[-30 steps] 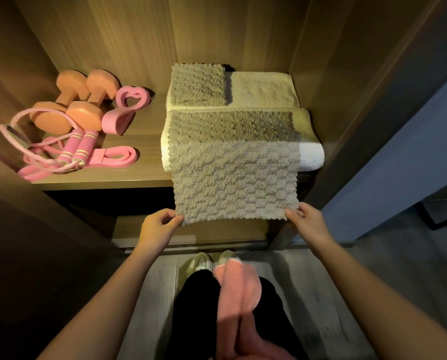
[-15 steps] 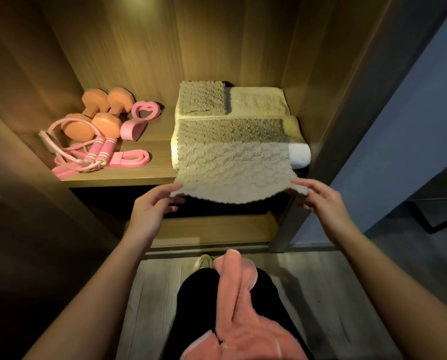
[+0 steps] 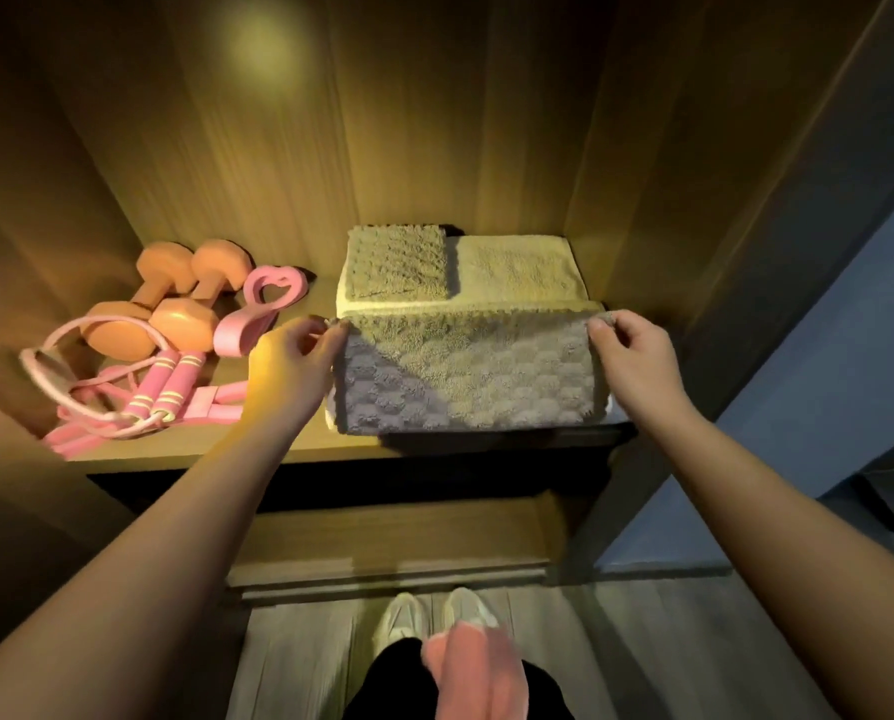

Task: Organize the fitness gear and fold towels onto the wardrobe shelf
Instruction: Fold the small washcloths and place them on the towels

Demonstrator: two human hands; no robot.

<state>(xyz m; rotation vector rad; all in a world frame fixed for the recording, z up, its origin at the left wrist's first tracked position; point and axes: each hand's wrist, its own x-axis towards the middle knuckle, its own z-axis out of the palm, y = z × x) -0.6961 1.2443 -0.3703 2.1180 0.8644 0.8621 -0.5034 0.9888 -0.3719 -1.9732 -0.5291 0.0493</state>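
- On the wardrobe shelf point(image 3: 185, 444), the left hand point(image 3: 291, 363) pinched the far left corner of the grey towel point(image 3: 465, 376) between thumb and fingertips.
- The right hand point(image 3: 634, 356) pinched the far right corner in the same way, so both hands gripped one folded edge.
- That grey towel lay doubled over at the shelf's right front, with its near fold reaching the shelf edge.
- Under it lay a pale towel point(image 3: 517, 267), whose bare top showed behind the hands. I could not tell whether this was one piece or two.
- One small grey towel point(image 3: 395, 262), folded square, sat on the pale one at the back left.
- Beside the left hand stood one heart-shaped pink grip point(image 3: 237, 332), close to the wrist but apart from the towels.
- Two orange dumbbells point(image 3: 123, 324) lay side by side farther left.
- One pink jump rope point(image 3: 180, 381) with two handles lay coiled in front of them, over a pink band point(image 3: 221, 402).
- Below, a pink cloth point(image 3: 476, 667) hung in front of two pale shoes point(image 3: 408, 610).
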